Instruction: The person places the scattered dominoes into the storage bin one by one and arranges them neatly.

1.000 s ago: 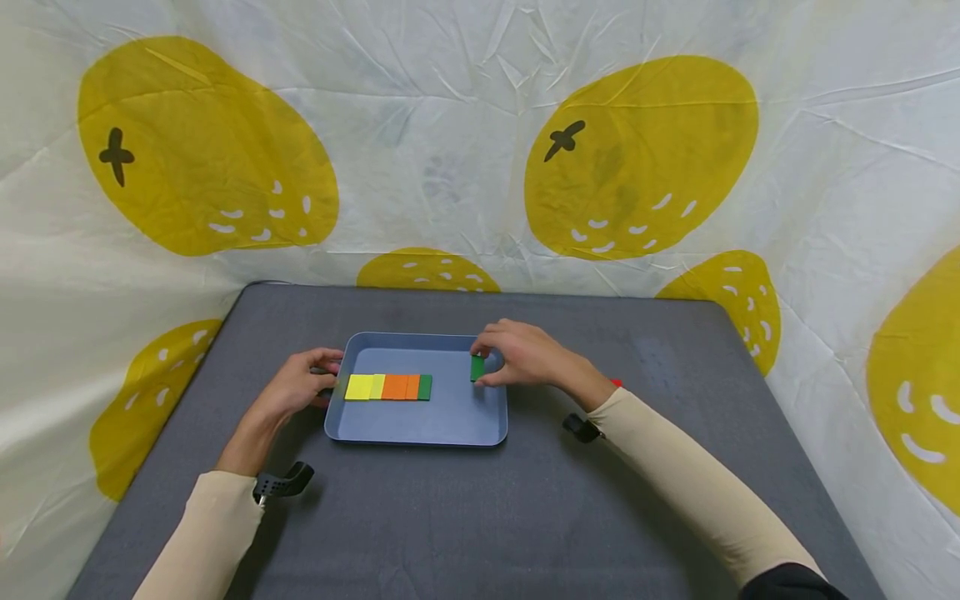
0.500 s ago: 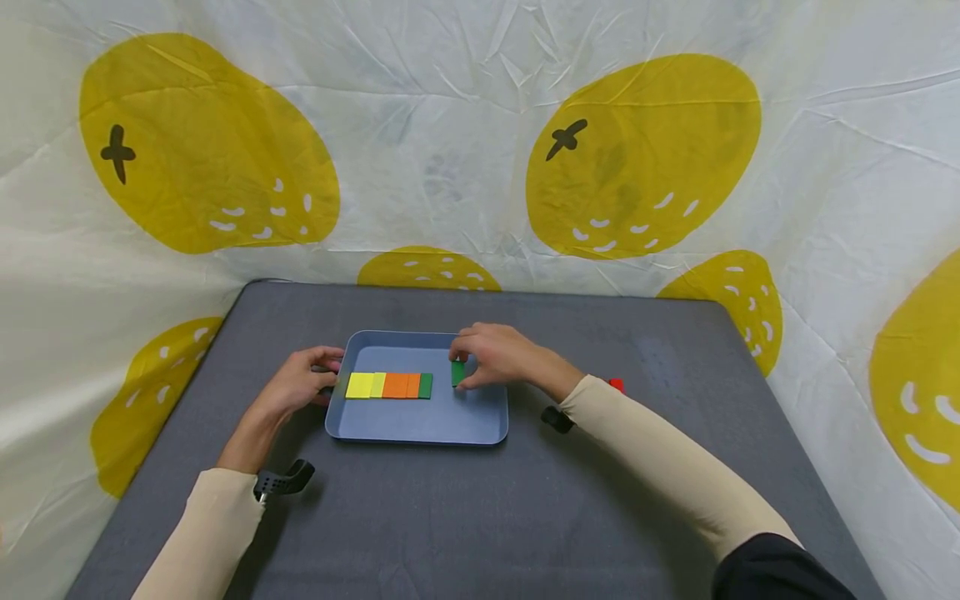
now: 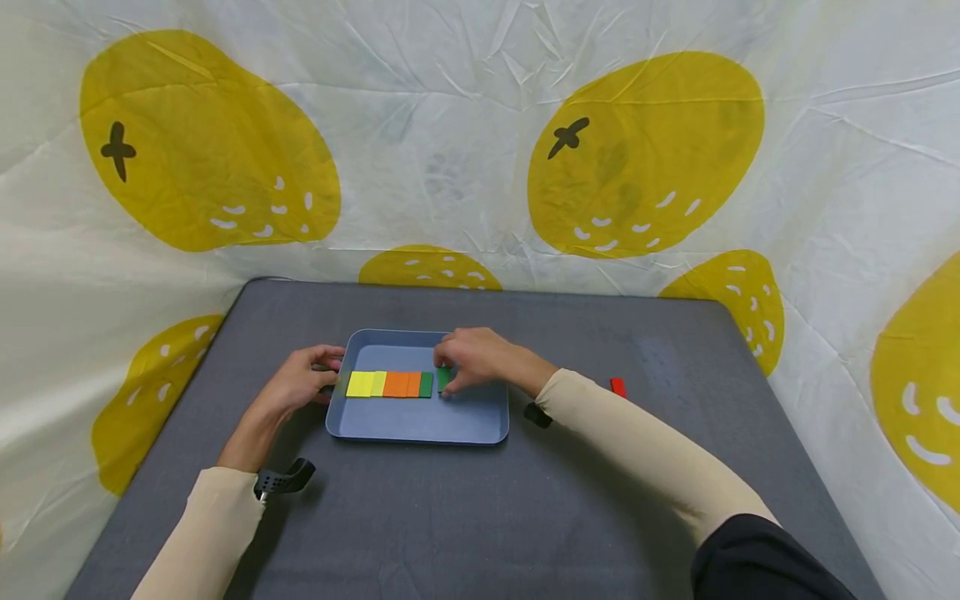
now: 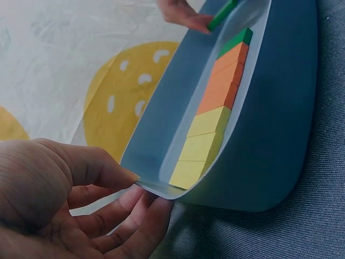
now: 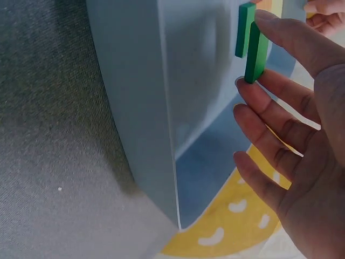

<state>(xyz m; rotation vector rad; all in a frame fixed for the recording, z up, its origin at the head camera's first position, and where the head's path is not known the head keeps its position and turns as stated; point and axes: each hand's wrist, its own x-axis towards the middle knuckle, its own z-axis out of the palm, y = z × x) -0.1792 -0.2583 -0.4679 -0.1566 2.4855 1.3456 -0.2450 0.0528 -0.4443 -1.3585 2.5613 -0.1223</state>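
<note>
A shallow blue-grey tray (image 3: 420, 427) lies on the table. My left hand (image 3: 298, 382) pinches its left rim, thumb on the rim and fingers against the outer wall in the left wrist view. Inside the tray runs a row of flat blocks: yellow blocks (image 4: 199, 141) at the left, then orange blocks (image 4: 222, 82), then one green block (image 5: 245, 31) at the right end. Between thumb and fingers my right hand (image 3: 480, 360) holds another green block (image 5: 256, 55) upright over the tray, a small gap to the right of the row's green end.
A red block (image 3: 618, 387) lies on the grey cloth-covered table (image 3: 465, 533), right of the tray and beside my right sleeve (image 3: 637, 450). Behind the table hangs a white curtain (image 3: 435, 158) with yellow fruit prints.
My right hand has moved left across the tray with the green block, closer to the row. More of the red block now shows beyond the right sleeve. The left hand stays at the rim.
</note>
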